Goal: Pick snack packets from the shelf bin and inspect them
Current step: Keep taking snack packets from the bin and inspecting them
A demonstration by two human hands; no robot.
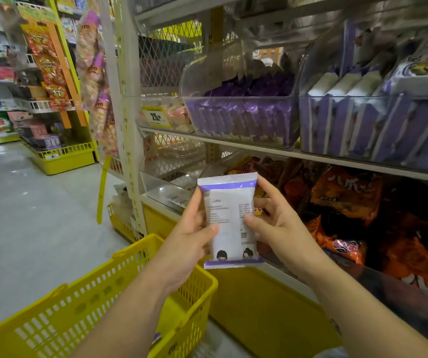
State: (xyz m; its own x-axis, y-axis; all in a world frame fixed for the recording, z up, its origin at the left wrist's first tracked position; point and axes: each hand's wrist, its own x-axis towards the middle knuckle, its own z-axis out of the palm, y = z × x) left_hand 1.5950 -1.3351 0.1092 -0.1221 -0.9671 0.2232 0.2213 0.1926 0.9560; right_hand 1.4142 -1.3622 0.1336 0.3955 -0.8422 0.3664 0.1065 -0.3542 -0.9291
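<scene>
Fingers of left hand (182, 244) and right hand (280, 228) grip the packet (229, 210), print illegibly blurred.

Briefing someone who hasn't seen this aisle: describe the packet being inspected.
Find the shelf of clear bins. Below it, above the yellow basket, the left hand and right hand hold one packet. Only it shows a white face, purple ends and two cartoon heads.
</scene>
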